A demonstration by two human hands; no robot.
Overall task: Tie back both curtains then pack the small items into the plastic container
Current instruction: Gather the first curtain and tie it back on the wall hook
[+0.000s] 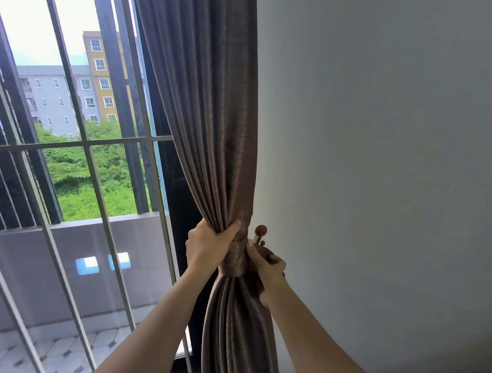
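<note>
A brown curtain (208, 117) hangs at the right side of the window, gathered into a narrow bunch. A matching fabric tieback (234, 260) wraps around the bunch. My left hand (208, 244) grips the gathered folds just above the band. My right hand (267, 272) holds the tieback's right end against the wall, just below a brown wooden hook (260, 232) with round knobs. No second curtain, small items or plastic container are in view.
A plain white wall (378, 152) fills the right half. Left of the curtain is a window with pale metal bars (79, 143), a dark frame (181, 217), and a tiled balcony (49, 355) outside.
</note>
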